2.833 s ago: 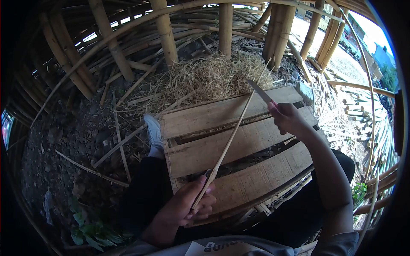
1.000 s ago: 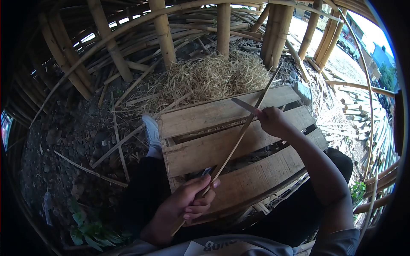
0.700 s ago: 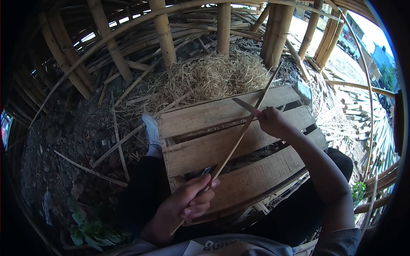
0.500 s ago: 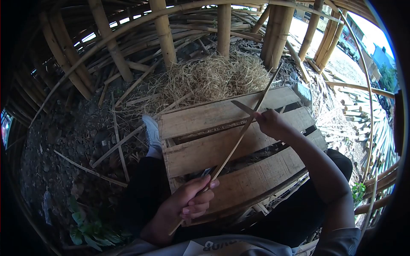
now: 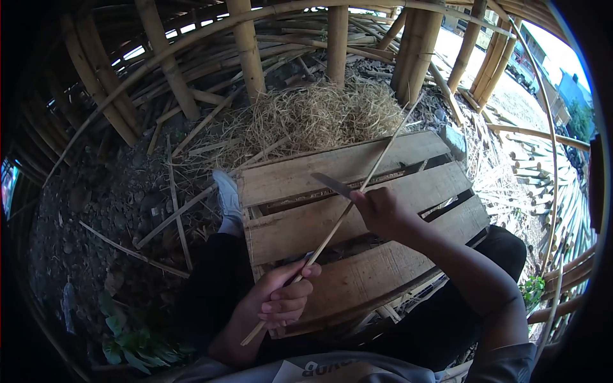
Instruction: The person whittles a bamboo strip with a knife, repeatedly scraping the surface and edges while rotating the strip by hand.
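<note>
A long thin bamboo strip [image 5: 337, 225] slants from the lower left up past the far edge of a low slatted wooden table [image 5: 377, 265]. My left hand [image 5: 284, 297] is wrapped round the strip close to its lower end, a short stub sticking out below the fist. Over the table's middle, my right hand [image 5: 386, 210] is closed round the handle of a knife [image 5: 332, 185], most of the handle hidden by the fingers. The blade points up and left and crosses the strip just by my right hand.
A heap of pale shavings [image 5: 325, 118] lies beyond the table. Upright bamboo posts [image 5: 246, 54] and stacked poles stand behind it. Cut bamboo lengths [image 5: 549, 185] are piled on the right. A white shoe [image 5: 227, 195] is at the table's left side, with loose sticks on the ground nearby.
My right hand and the knife have moved down and left along the strip, nearer my left hand. My left hand has shifted slightly left, and the strip with it.
</note>
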Demonstrator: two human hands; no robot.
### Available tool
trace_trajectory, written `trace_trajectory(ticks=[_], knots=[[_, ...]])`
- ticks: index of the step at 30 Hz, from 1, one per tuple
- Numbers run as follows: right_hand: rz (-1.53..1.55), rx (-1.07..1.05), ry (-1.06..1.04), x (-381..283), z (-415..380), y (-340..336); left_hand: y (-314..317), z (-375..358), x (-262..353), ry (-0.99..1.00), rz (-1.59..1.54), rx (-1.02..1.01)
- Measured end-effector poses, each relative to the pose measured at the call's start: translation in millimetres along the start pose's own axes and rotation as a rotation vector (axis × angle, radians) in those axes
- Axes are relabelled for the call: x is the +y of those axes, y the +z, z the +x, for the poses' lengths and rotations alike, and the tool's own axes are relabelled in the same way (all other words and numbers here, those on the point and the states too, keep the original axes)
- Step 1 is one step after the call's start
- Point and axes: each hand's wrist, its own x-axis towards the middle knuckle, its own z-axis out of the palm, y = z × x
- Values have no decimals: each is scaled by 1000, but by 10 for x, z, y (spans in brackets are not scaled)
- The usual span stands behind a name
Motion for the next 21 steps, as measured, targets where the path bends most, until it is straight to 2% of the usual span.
trace_trajectory(ticks=[2, 4, 5, 8, 9, 10, 12, 15, 18, 19, 21], knots=[[27, -1, -17, -101, 4, -76, -5, -12, 13, -9, -5, 15], [0, -204, 212, -67, 143, -236, -63, 55, 12, -16, 15, -12], [-42, -117, 175, 137, 216, -180, -62, 59, 5, -16, 9, -13], [54, -44, 227, 4, 98, -110, -12, 31, 18, -3, -46, -23], [-5, -90, 238, -115, 16, -74, -3, -3, 24, -25, -37, -22], [64, -57, 146, -162, -58, -35, 2, -22, 28, -48, -26, -20], [52, -166, 173, -93, 17, -124, -7, -8, 20, -39, -24, 4], [-18, -96, 274, 121, 242, -224, -15, 26, -9, -25, -6, 29], [63, -135, 242, -94, 34, -92, 10, 17, 1, -21, 42, 62], [71, -158, 152, -163, -65, -26, 10, -3, -4, -18, 59, 87], [81, -226, 226, -228, 9, -137, -10, 2, 3, -28, 65, 68]])
